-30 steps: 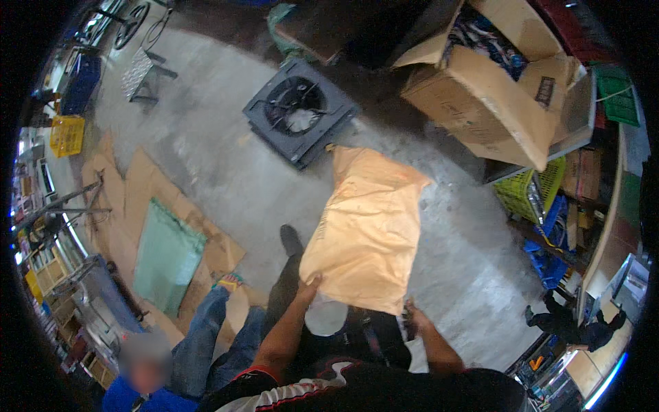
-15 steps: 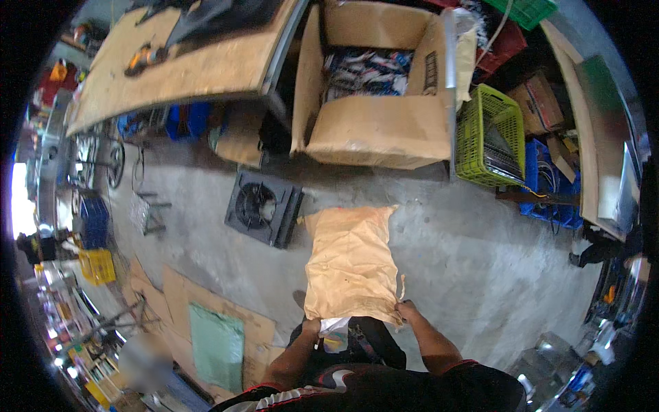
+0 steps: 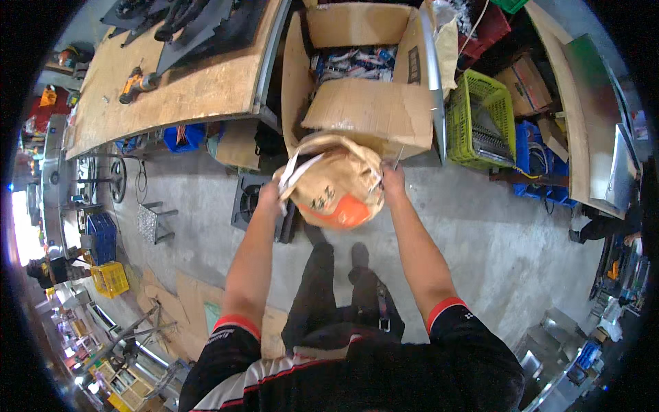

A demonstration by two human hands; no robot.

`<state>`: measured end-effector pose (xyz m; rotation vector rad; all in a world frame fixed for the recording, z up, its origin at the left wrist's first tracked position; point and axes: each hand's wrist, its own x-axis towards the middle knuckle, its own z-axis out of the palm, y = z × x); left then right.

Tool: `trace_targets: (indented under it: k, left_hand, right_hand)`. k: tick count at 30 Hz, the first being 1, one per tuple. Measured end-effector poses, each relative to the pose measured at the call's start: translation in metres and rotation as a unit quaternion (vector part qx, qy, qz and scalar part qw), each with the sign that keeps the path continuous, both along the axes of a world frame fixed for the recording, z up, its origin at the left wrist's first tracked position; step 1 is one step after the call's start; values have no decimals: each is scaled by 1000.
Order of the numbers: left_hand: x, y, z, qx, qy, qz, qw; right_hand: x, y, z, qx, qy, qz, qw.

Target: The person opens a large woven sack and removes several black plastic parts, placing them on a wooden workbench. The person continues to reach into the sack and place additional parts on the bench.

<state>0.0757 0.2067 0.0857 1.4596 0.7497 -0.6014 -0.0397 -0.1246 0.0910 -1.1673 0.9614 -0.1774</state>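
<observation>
In the head view, the big brown paper sack (image 3: 336, 187) with an orange patch near its bottom is held up in front of the person, just before the open brown cardboard box (image 3: 360, 82). A second ago the sack hung long and flat over the grey concrete floor (image 3: 480, 247), stretched out like a sheet. Half a second ago it still hung flat, but the box had come closer. Now the sack is bunched up and round, with its mouth turned toward the box, so the person has gathered it and raised it higher. That looks like the sack is being made ready at the box, though what goes in or out cannot be seen. The left hand (image 3: 269, 199) is clenched on the left edge of the sack, where a white strip hangs down. The right hand (image 3: 392, 180) is clenched on the right edge. Both arms reach out straight. The box holds blue and white packets. Beside it stands a green plastic crate (image 3: 480, 120). To the left is a long wooden bench (image 3: 185, 82) with an orange drill (image 3: 137, 84) lying on it. A black square fan (image 3: 248, 200) lies on the floor, just under the left hand.
</observation>
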Motion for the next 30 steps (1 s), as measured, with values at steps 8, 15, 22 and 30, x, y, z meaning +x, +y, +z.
trace_targets:
  k: [8,15,22,30]
  left_hand:
    - [-7,8,31,-206,174,57,961]
    - [-77,18,40,-204,70,-45,975]
    - [-79,1,69,24,59,-164,984]
    - [-83,33,36,154,-31,-241,958]
  right_hand:
    - [-53,-16,-44,-252,126,-36,959]
    - [-25,58,88,-355,93,265,891]
    - [4,119,50,-286,-6,522,804]
    - [-34,134,44,-222,61,579,782]
